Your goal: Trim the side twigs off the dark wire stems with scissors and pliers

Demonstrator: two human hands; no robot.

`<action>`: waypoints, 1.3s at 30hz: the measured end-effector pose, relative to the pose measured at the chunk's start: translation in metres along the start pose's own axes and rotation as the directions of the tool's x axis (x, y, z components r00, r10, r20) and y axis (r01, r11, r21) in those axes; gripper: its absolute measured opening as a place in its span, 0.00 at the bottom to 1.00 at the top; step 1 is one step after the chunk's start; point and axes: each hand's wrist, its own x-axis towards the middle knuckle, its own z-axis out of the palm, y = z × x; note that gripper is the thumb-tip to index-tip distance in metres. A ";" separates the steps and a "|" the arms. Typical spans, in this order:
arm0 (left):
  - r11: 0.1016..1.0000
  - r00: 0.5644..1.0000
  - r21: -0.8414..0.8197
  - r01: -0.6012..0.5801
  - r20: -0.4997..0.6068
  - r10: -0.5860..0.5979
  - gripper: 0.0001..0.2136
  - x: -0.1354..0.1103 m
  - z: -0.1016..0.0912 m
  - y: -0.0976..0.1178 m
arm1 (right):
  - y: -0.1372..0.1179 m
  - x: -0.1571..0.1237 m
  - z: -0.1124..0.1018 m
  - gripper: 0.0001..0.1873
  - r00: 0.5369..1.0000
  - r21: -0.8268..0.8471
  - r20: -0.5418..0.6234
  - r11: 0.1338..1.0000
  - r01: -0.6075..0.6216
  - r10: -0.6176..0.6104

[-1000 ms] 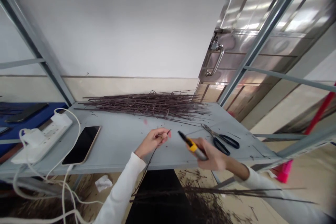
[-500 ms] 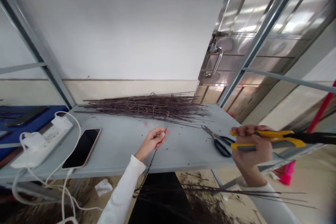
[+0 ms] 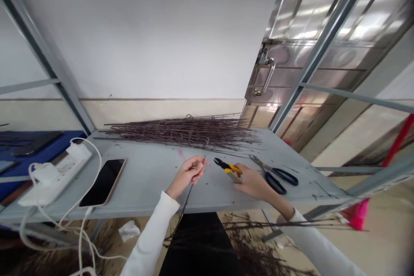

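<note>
At the far left of the frame one white power strip (image 3: 56, 175) lies on the grey table (image 3: 152, 177), with two white plugs in it, one at the upper end (image 3: 78, 151) and one lower down (image 3: 43, 171), and white cable (image 3: 80, 233) looping off the table edge towards the bottom left. Just right of the strip lies one phone (image 3: 102, 182), screen dark, face up. Below the table edge, on the floor, I see one crumpled white tissue (image 3: 128, 230). Along the back of the table, across the middle of the frame, is one long pile of thin dark wires (image 3: 184, 131), too many to count. In front of it, near the centre, my left hand (image 3: 188, 173) has thumb and fingertips pinched tight on one thin wire (image 3: 186, 198); its short tip pokes out above my fingers and the rest runs down past the table edge towards my lap. Just right of that, close to the tip but apart from it, my right hand (image 3: 255, 183) rests on the table with its fingers curled around the yellow handles of one pair of pliers (image 3: 227, 167), black nose pointing left at the wire; I cannot tell whether the nose is parted. Just beyond my right hand lies one pair of black-handled scissors (image 3: 275, 175), flat on the table. On the floor below, cut wire pieces (image 3: 252, 254) are scattered. At the upper right one metal door handle (image 3: 266, 74) shows, and at the lower right one pink object (image 3: 355, 220).
</note>
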 end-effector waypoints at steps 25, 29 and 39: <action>0.998 0.929 -0.022 -0.063 -0.367 0.050 0.13 0.014 -0.009 -0.022 | 0.042 -0.108 0.065 0.24 0.785 0.786 -0.419 0.616 0.061 0.457; 0.996 0.918 -0.013 -0.093 -0.388 0.080 0.13 0.009 -0.005 -0.019 | -0.016 -0.122 0.089 0.25 0.858 0.848 -0.216 0.525 -0.073 0.466; 0.978 0.904 0.185 -0.096 -0.395 0.163 0.15 -0.032 0.012 -0.004 | -0.075 -0.086 0.098 0.29 0.950 0.952 -0.042 0.302 -0.057 0.311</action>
